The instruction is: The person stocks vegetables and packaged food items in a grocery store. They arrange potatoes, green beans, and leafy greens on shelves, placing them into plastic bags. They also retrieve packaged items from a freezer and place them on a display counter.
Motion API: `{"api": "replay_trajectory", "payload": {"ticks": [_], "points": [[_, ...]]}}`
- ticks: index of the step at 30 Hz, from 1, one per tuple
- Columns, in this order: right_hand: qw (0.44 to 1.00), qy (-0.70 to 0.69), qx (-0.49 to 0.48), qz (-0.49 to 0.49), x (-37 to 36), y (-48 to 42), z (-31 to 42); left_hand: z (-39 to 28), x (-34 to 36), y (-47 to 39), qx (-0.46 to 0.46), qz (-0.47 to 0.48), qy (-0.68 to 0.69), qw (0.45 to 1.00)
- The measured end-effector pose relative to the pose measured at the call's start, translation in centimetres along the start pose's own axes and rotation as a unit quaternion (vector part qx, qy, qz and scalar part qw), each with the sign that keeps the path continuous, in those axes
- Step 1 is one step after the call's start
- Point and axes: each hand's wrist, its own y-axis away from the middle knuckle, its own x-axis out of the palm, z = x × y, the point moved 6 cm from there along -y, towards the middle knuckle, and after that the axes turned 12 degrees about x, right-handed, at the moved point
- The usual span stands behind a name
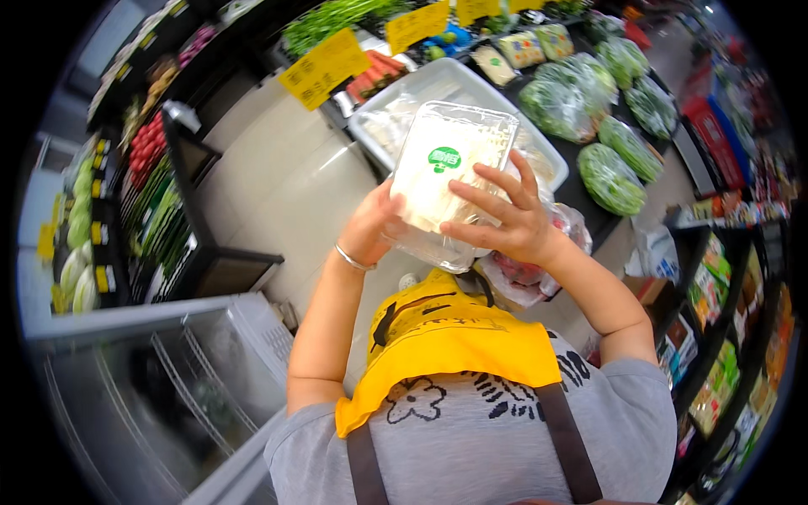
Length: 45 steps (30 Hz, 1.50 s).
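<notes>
A clear-wrapped tray pack of pale enoki-like mushrooms (423, 183) with a green printed mark is held up in front of my apron. My left hand (372, 221), slightly blurred, grips its left edge and wears a bracelet at the wrist. Spread fingers of my right hand (505, 214) lie across the film from the right; its thumb is hidden. Clear plastic (442, 249) shows at the pack's lower end. Behind the pack sits a translucent white plastic tub (543, 148) with plastic-wrapped pale contents, partly covered.
Bagged leafy greens (568, 95) lie on the dark stand to the right, carrots (372, 72) beyond the tub. Bagged red produce (521, 271) is near my right forearm. An open-looking glass-fronted cooler (151, 385) stands lower left, a vegetable rack (189, 233) above it, packaged-goods shelves (713, 303) at right.
</notes>
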Motion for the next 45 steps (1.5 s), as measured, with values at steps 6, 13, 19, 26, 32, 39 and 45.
{"api": "replay_trajectory", "payload": {"ticks": [6,13,19,26,32,39,45], "points": [[0.733,-0.572,0.356,0.094,6.6,-0.6,0.9,-4.5,-1.4,10.6,0.293,-0.175,-0.266,0.901],[0.400,-0.766,0.336,0.375,13.7,-1.9,15.4,-6.5,0.6,25.7,0.387,-0.349,-0.518,0.678],[0.421,-0.775,0.288,0.373,14.7,-2.5,19.3,-12.4,7.5,53.2,0.457,-0.622,-0.635,-0.034],[0.423,-0.770,0.323,0.352,15.5,-2.5,22.0,-13.4,2.4,72.1,0.256,-0.791,-0.555,-0.035],[0.437,-0.759,0.338,0.346,16.6,-2.2,23.0,-15.6,-2.5,76.6,0.151,-0.801,-0.578,-0.043],[0.426,-0.747,0.379,0.343,16.8,-1.6,22.9,-15.9,-1.4,77.2,0.176,-0.771,-0.563,-0.239],[0.372,-0.750,0.422,0.347,16.6,-0.3,22.0,-16.3,-1.6,78.6,0.221,-0.800,-0.532,-0.167]]}}
